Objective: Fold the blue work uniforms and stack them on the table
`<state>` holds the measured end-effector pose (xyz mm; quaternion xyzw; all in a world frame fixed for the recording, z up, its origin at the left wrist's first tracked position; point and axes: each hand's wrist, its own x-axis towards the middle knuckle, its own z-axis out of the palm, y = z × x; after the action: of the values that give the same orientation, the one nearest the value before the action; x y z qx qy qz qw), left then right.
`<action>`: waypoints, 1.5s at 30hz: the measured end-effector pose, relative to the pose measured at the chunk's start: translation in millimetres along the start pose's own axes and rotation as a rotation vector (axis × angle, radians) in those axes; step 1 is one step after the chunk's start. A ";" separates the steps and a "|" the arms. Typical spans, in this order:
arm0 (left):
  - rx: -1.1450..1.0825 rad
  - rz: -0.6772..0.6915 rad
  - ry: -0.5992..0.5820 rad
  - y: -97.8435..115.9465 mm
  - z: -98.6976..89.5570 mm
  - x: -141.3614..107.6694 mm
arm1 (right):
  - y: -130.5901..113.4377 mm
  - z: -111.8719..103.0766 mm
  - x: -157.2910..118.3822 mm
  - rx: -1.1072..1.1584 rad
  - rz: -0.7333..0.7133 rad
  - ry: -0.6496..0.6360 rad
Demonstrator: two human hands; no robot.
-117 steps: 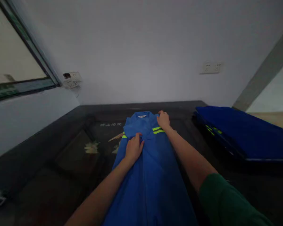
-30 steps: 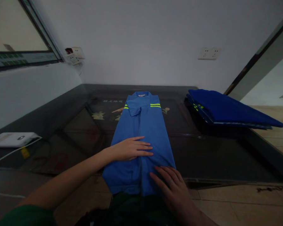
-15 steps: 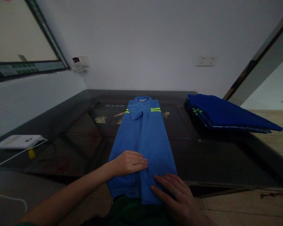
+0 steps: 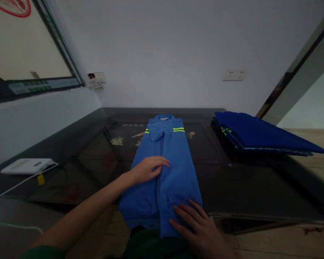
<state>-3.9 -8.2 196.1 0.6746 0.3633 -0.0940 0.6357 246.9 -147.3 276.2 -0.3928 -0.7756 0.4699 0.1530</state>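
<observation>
A blue garment (image 4: 175, 154) with yellow-green stripes lies lengthwise on the dark table (image 4: 232, 187), folded narrow, its collar at the far end and one short sleeve turned inward. The near end hangs over the table edge toward my body. Over the garment's middle, my left hand (image 4: 149, 168) is open, fingers pointing right near the lengthwise fold. My right hand (image 4: 194, 223) lies open on the lower right part, fingers spread, with a ring on one finger. Neither hand grips the cloth.
A stack of folded dark blue cloth (image 4: 259, 133) rests on the table's right side, overhanging its edge. At the left lies a white device (image 4: 27, 166) with a white cable and yellow tag. Wall sockets (image 4: 233, 75) are behind the table.
My left hand has moved farther up the garment, away from my body. My right hand has shifted slightly, and its fingers are more spread. The view has tilted a little upward.
</observation>
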 end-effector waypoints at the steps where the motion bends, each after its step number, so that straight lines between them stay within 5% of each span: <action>1: 0.060 -0.050 0.045 -10.2 1.7 16.5 | -0.3 2.0 -1.2 -0.018 -0.004 -0.001; 7: 0.474 -0.308 -0.003 -80.8 21.7 107.7 | 4.1 9.0 -6.6 -0.114 -0.086 -0.019; 14: 0.454 -0.554 -0.136 -136.4 42.5 108.4 | 6.7 14.5 -14.2 -0.155 -0.123 0.001; 26: 0.434 -0.526 -0.062 -137.5 47.1 99.9 | 7.2 -6.0 -13.2 -0.140 -0.110 -0.060; 32: 0.424 -0.546 -0.139 -139.3 44.5 102.8 | -4.6 1.7 10.0 -0.055 -0.203 -0.100; 45: 0.412 -0.545 -0.093 -139.1 46.5 101.5 | -7.7 1.4 34.5 0.094 -0.239 -0.381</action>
<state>-0.2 -23.7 18.4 0.6621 0.4741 -0.3623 0.4534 220.2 -124.2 277.5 -0.1948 -0.8086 0.5499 0.0766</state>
